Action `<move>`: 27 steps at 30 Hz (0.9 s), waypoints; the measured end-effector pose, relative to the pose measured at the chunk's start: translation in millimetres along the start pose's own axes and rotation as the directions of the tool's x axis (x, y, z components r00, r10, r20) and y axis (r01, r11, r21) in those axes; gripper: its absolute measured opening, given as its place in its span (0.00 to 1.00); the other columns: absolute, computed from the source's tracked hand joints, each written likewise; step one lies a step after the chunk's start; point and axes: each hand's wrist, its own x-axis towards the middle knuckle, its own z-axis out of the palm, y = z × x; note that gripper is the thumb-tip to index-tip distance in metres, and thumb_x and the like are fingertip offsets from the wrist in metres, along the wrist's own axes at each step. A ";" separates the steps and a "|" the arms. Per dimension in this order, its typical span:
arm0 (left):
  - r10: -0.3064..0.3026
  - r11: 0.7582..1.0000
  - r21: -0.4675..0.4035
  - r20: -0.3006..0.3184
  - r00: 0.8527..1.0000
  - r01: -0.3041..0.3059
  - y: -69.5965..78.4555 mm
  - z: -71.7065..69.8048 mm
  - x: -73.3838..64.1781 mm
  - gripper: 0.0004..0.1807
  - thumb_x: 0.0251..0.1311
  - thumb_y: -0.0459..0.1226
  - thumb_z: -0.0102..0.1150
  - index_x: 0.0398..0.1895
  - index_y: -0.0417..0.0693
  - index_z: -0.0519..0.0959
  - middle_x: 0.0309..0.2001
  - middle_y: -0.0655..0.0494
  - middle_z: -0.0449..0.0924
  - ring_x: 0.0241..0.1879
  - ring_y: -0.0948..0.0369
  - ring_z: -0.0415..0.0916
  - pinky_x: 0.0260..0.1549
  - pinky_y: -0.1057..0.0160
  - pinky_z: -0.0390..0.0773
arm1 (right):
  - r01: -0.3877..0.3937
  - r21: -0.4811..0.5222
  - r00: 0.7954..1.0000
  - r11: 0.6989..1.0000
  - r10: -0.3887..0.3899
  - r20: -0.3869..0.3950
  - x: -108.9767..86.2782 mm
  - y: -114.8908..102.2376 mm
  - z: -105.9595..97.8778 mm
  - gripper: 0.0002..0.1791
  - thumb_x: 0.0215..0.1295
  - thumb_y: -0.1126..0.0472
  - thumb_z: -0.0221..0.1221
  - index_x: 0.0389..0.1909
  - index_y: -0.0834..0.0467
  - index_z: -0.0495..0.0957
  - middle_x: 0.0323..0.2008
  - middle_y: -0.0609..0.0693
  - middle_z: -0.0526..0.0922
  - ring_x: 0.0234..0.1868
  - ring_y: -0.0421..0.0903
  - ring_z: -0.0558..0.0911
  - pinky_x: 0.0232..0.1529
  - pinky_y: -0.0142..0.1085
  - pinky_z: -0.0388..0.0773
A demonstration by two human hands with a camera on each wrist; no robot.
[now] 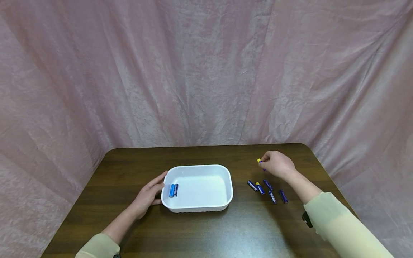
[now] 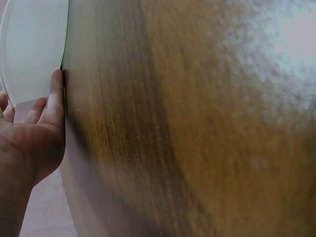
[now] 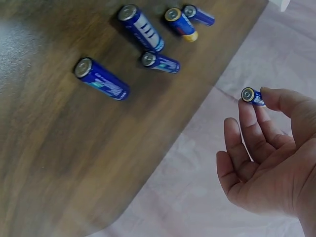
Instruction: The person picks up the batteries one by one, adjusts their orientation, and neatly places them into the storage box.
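My right hand [image 1: 277, 164] pinches a blue battery with a yellow end [image 1: 259, 161] between thumb and fingertips, above the table. In the right wrist view the held battery [image 3: 253, 96] shows its flat metal end, and the other fingers are loosely bent. My left hand [image 1: 146, 197] rests against the left end of a white plastic tray [image 1: 200, 210], its fingers fairly straight. The left wrist view shows those fingers [image 2: 58, 94] along the outer wall of the tray [image 2: 34, 54]. Inside the tray, at its left side, a light blue battery [image 1: 172, 190] and a dark blue battery [image 1: 175, 190] lie side by side.
Several loose blue batteries lie right of the tray, including one with a yellow end [image 1: 260, 188] and one farthest right [image 1: 283, 196]. They rest on a dark brown wooden table [image 1: 135, 161]. A pink curtain [image 1: 206, 79] hangs behind it.
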 end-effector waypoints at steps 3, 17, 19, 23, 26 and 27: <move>-0.002 1.000 0.003 0.001 1.000 0.002 0.2 0.1 0.1 0.28 0.76 0.49 0.53 0.76 0.75 0.65 0.78 0.53 0.58 0.70 0.45 0.66 0.49 0.50 0.84 | 0.017 0.011 1.000 1.000 -0.017 -0.005 -0.1 -4.0 -1.0 0.13 0.67 0.51 0.64 0.43 0.57 0.85 0.40 0.49 0.86 0.37 0.48 0.81 0.36 0.46 0.76; -0.005 1.000 0.005 0.001 1.000 0.005 -0.3 -0.3 1.0 0.27 0.76 0.48 0.52 0.76 0.75 0.65 0.78 0.52 0.58 0.69 0.46 0.67 0.49 0.50 0.84 | 0.058 0.142 0.998 0.988 -0.060 0.009 -5.8 -30.8 -0.8 0.14 0.66 0.51 0.65 0.43 0.57 0.85 0.37 0.48 0.85 0.38 0.47 0.81 0.39 0.44 0.77; -0.006 1.000 0.006 0.002 1.000 0.006 0.1 -0.2 0.9 0.27 0.76 0.48 0.52 0.76 0.75 0.65 0.78 0.53 0.58 0.70 0.46 0.66 0.49 0.50 0.84 | 0.067 0.173 0.998 0.983 -0.070 0.011 -5.6 -34.8 0.6 0.14 0.65 0.51 0.65 0.42 0.58 0.84 0.36 0.48 0.85 0.37 0.46 0.81 0.38 0.43 0.77; -0.008 1.000 0.007 0.003 1.000 0.008 1.3 0.1 0.6 0.27 0.77 0.48 0.52 0.77 0.74 0.65 0.78 0.53 0.58 0.70 0.46 0.65 0.49 0.50 0.84 | 0.085 0.219 0.996 0.972 -0.090 0.014 -5.2 -43.6 3.8 0.13 0.64 0.52 0.66 0.41 0.58 0.84 0.35 0.48 0.85 0.36 0.46 0.80 0.36 0.41 0.76; -0.008 1.000 0.006 0.003 1.000 0.008 2.1 0.1 0.3 0.27 0.77 0.47 0.52 0.77 0.74 0.65 0.78 0.53 0.57 0.70 0.46 0.65 0.49 0.50 0.83 | 0.094 0.259 0.994 0.961 -0.103 0.021 -5.2 -50.0 6.5 0.13 0.65 0.53 0.65 0.41 0.59 0.84 0.35 0.48 0.84 0.37 0.47 0.80 0.37 0.41 0.76; -0.008 1.000 0.007 0.002 1.000 0.008 2.2 0.1 0.2 0.27 0.77 0.47 0.52 0.77 0.74 0.65 0.78 0.53 0.57 0.70 0.46 0.65 0.49 0.50 0.83 | 0.097 0.273 0.994 0.957 -0.107 0.023 -4.9 -51.9 7.8 0.13 0.65 0.53 0.65 0.41 0.59 0.84 0.35 0.49 0.84 0.37 0.47 0.80 0.37 0.41 0.76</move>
